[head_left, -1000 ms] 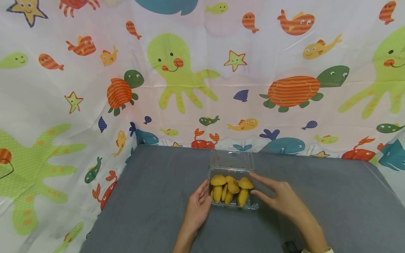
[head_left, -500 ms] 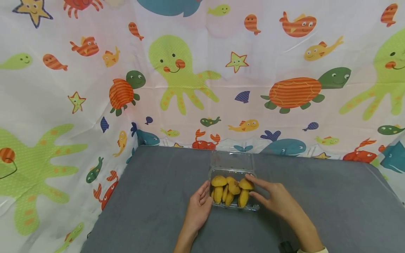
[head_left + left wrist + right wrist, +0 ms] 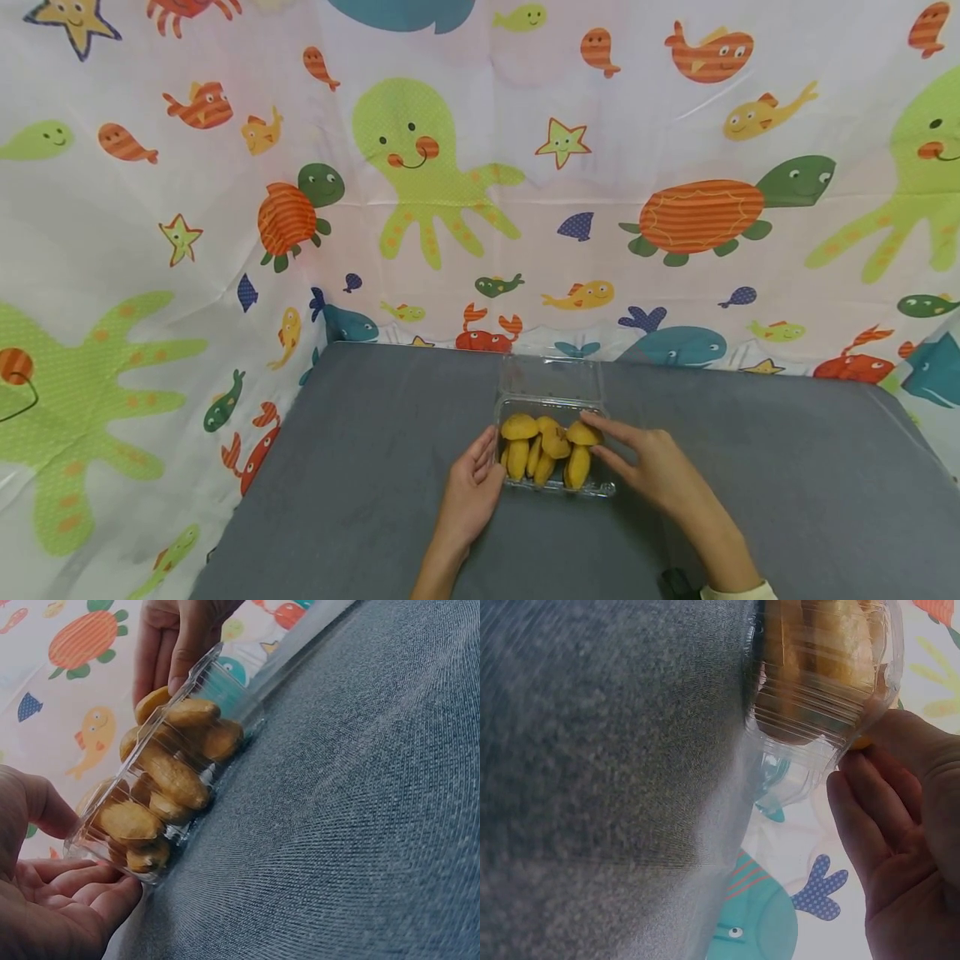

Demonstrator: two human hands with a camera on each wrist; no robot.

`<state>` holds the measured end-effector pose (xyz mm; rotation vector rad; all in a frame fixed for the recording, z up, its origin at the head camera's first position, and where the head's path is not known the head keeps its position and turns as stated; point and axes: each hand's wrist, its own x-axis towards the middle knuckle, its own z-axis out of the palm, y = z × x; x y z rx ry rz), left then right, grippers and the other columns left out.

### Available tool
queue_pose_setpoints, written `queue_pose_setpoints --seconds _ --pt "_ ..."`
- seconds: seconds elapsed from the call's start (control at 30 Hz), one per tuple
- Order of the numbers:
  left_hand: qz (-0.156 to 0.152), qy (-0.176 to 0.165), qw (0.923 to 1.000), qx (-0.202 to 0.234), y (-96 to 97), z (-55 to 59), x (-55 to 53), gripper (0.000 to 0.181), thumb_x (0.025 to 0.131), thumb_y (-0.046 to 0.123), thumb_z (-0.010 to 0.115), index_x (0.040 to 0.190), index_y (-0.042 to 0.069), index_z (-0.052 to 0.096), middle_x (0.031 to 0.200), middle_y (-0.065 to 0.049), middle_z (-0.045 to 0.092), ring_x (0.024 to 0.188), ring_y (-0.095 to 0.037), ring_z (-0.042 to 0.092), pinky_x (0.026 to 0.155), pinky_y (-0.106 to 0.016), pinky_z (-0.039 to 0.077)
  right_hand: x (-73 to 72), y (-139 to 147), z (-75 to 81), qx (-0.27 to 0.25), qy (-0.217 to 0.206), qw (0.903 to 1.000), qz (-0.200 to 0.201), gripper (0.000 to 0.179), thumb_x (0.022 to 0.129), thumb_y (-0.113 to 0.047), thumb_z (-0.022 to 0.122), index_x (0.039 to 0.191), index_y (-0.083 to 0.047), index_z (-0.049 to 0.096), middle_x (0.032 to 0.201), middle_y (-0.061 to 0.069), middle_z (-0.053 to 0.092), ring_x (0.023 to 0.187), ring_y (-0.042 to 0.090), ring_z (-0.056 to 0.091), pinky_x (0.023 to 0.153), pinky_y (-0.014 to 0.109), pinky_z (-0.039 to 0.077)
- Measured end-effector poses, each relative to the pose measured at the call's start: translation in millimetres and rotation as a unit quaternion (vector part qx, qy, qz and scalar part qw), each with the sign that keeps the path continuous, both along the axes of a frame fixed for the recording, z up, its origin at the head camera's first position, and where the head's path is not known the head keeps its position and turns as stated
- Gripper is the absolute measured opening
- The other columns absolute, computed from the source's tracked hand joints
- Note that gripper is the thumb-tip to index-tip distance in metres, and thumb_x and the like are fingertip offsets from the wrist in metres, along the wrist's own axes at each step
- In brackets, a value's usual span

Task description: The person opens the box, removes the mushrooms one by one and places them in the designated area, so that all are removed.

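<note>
Left hand: the left hand [image 3: 471,492] is half closed round the near end of the box [image 3: 602,482], thumb at its rim and fingers against its end wall.
Right hand: the right hand [image 3: 663,471] reaches over the opposite end of the box; thumb and forefinger are bent, a narrow gap between them, and pinch the cap of the right mushroom [image 3: 578,468].
Box: clear plastic, it sits between the two hands, its mouth upward.
Lid: the lid [image 3: 551,379], also clear, is folded back from the box's far edge, beyond both hands; whether it lies flat is hard to tell.
Mushrooms: all yellow, inside the box; the left mushroom [image 3: 517,450] is just beside the left fingers, the middle mushroom [image 3: 553,440] between the hands, and the right one at the right fingertips. More pieces show low through the wall facing the left wrist camera.
Table: the grey table [image 3: 360,483] spreads beneath both hands and the box.
Curtain: beyond the hands hangs a white curtain [image 3: 525,175] with sea-animal prints.
Sleeve: a pale sleeve [image 3: 742,590] ends behind the right hand, near a small black object [image 3: 677,582].
</note>
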<state>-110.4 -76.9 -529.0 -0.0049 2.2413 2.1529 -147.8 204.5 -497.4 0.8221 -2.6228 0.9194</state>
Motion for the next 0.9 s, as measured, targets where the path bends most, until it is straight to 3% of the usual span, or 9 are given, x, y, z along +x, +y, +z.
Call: queue_pose_setpoints --seconds 0.23,0.53,0.77,0.9 --pt "0.001 0.01 1.0 0.0 0.2 -0.3 -0.8 0.062 0.098 0.0 0.055 0.159 0.0 0.044 0.16 -0.018 0.048 0.15 -0.032 0.044 0.122 -0.045 0.035 -0.7 -1.5 1.9 0.002 0.026 0.9996 -0.008 0.053 0.089 -0.003 0.084 0.14 -0.01 0.071 0.112 0.012 0.08 0.048 -0.015 0.011 0.049 0.018 0.038" --pt "0.004 0.007 0.9999 -0.008 0.6 1.0 -1.1 0.061 0.098 0.0 0.055 0.158 -0.002 0.045 0.159 -0.019 0.049 0.149 -0.033 0.046 0.122 -0.044 0.036 -1.3 -2.0 2.5 0.0 0.042 0.9986 -0.032 0.044 0.092 -0.003 0.08 0.136 -0.011 0.074 0.11 0.01 0.08 0.046 -0.011 0.026 0.047 0.018 0.037" --pt "0.004 0.005 1.0 -0.008 0.9 2.2 -0.1 0.061 0.098 -0.001 0.054 0.158 -0.002 0.044 0.16 -0.02 0.048 0.15 -0.034 0.044 0.122 -0.046 0.035 -0.5 1.1 1.5 -0.014 0.055 0.998 -0.026 0.047 0.092 -0.001 0.08 0.137 -0.011 0.073 0.12 0.01 0.078 0.057 -0.003 0.052 0.051 0.018 0.043" --pt "0.005 0.007 0.9999 -0.008 1.2 0.8 -0.3 0.061 0.098 -0.001 0.054 0.158 -0.003 0.044 0.16 -0.02 0.048 0.149 -0.034 0.045 0.122 -0.046 0.036 0.5 2.5 3.6 -0.026 0.069 0.997 -0.025 0.049 0.091 0.003 0.079 0.138 -0.012 0.072 0.12 0.009 0.078 0.081 0.012 0.076 0.062 0.023 0.061"
